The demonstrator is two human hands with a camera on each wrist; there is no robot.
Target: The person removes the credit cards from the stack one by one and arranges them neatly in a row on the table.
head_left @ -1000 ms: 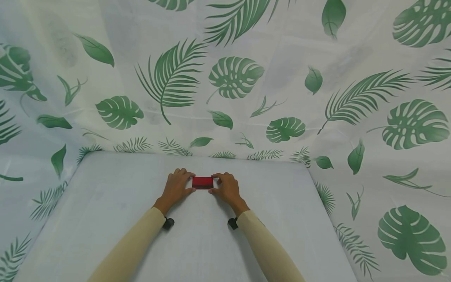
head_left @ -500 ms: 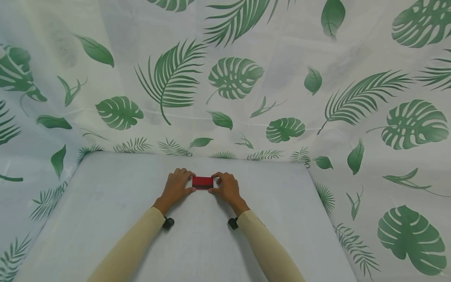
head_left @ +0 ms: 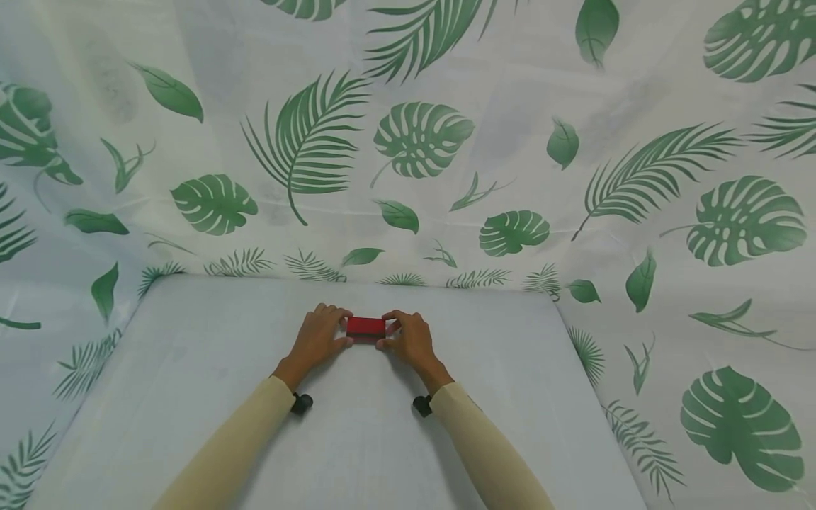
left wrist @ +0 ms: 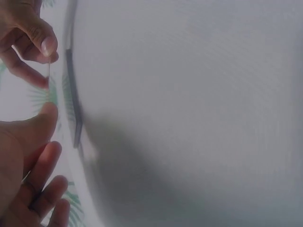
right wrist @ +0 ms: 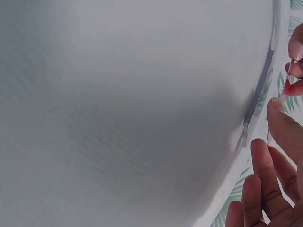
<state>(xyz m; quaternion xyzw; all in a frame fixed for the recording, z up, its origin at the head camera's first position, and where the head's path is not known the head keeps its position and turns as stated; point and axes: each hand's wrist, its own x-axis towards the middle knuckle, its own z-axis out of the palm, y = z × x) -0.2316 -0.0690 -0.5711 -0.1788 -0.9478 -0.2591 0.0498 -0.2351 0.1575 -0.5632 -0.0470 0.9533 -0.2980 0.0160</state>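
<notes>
A small, thin, glossy red rectangle (head_left: 366, 326), card-like, is held level between the two hands in the head view. A narrow dark band crosses its lower part. My left hand (head_left: 313, 339) pinches its left end between thumb and fingers, and my right hand (head_left: 411, 340) pinches the right end the same way. Seen from the left wrist, the rectangle is nearly edge-on, a thin line (left wrist: 49, 74) between the left hand (left wrist: 28, 161) and the right hand (left wrist: 28, 40). From the right wrist its thin edge (right wrist: 287, 78) shows reddish, and the right hand (right wrist: 274, 184) has its lower fingers spread.
Below the hands spreads a white tabletop (head_left: 363, 439). A white sheet printed with green leaves (head_left: 446, 205) hangs behind and at both sides. Both wrist views show a grey strip (left wrist: 73, 99) along the tabletop's edge. Each wrist wears a small black camera (head_left: 302, 404).
The dark band on the red rectangle has become narrower, with more red showing beneath it. Both hands keep their hold and have hardly moved. The head view has shifted slightly.
</notes>
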